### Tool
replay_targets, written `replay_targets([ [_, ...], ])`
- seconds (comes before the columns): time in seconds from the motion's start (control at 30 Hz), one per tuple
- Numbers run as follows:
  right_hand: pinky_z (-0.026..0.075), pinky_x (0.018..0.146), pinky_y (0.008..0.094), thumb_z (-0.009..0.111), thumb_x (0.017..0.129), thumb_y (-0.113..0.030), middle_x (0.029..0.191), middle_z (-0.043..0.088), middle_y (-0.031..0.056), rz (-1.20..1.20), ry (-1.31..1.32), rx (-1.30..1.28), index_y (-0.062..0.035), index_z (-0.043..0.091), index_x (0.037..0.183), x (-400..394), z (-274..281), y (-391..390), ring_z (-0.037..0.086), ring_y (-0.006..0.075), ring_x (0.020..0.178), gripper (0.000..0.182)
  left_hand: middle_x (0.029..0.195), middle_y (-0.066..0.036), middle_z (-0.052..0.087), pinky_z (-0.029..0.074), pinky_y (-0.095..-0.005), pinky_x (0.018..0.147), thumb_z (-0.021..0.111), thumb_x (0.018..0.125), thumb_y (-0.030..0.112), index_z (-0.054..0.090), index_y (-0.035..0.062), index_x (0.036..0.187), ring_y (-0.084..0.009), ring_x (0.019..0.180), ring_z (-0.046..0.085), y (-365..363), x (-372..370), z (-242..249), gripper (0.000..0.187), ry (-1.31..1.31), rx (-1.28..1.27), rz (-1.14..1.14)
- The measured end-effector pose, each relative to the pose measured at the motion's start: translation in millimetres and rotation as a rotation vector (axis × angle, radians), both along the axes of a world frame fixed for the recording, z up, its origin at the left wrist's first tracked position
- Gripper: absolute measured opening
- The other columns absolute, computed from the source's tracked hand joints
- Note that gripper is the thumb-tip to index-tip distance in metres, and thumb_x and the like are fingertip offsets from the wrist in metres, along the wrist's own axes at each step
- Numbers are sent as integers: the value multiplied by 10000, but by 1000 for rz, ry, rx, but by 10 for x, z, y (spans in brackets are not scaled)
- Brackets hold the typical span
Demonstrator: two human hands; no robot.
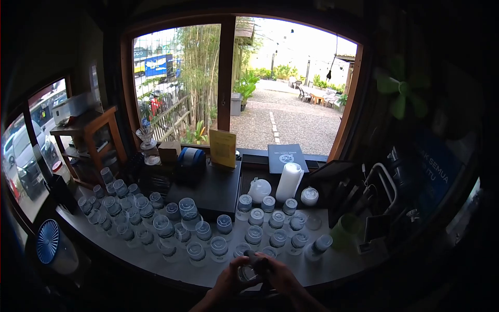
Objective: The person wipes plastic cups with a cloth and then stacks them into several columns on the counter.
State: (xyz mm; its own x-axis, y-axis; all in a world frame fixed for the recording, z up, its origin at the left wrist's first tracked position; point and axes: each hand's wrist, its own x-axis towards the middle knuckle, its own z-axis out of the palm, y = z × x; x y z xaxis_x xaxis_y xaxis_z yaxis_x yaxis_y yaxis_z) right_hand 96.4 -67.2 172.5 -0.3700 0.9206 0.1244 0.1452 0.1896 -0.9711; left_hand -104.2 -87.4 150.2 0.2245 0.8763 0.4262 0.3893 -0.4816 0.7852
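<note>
Now, glass in head view: we have one drinking glass (247, 275) at bottom middle, between both hands, near the counter's front edge; its tilt we can't tell.
Left hand (226, 276): curled round the glass's side.
Right hand (279, 274): gripping a dark cloth-like bundle (255, 260) against the glass's upper part; shadow hides the fingertips.
Feel: light, stiff and breakable, we judge, slick if damp; we'd cradle it low round the body, squeezing gently and sparing the rim.
Glasses (219, 246): they crowd just beyond our knuckles, so a forward swing could knock and chip one.
Counter (322, 270): its curved front edge runs close by our forearms; we judge the easier elbow room is on our side of it.
</note>
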Motion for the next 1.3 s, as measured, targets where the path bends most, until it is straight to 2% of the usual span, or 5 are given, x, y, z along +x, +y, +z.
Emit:
replay_targets([
  [0.2,513,935,278,548,1035,-126,1213,673,76,-135,248,-383,3,618,1329,-63,-143,-32,640,148,1065,329,1239,-186,650,584,-441,834,894,761,320,430,103,1317,-376,1050,696,110,-110,41,757,86,134,-119],
  [0.4,533,877,290,533,1013,-45,1180,690,89,-385,185,82,-5,650,1256,-129,-157,-145,645,145,1019,273,1268,-208,633,502,-477,1001,918,707,277,494,83,1315,-394,1199,619,93,64,-83,766,160,38,-35],
  [0.6,370,1167,458,643,914,9,1312,652,185,-164,-104,629,-38,634,1184,-88,-59,-173,502,371,1383,274,1336,-276,570,471,-476,1015,712,872,191,371,30,1493,-447,1228,583,127,109,-278,727,-135,-253,-67],
  [0.87,382,1167,420,753,790,47,1394,609,166,105,297,110,-18,591,1291,47,-177,-50,499,297,1392,531,1259,-263,614,505,-501,952,708,907,327,442,68,1427,-460,1148,610,32,28,-189,639,87,-157,-238],
  [1.3,470,1076,423,556,974,-31,1230,690,193,-174,176,382,1,614,1205,71,-48,-114,623,307,1229,240,1112,-248,663,526,-478,844,699,923,296,505,30,1311,-462,1055,647,186,272,-151,509,-119,-138,-146],
])
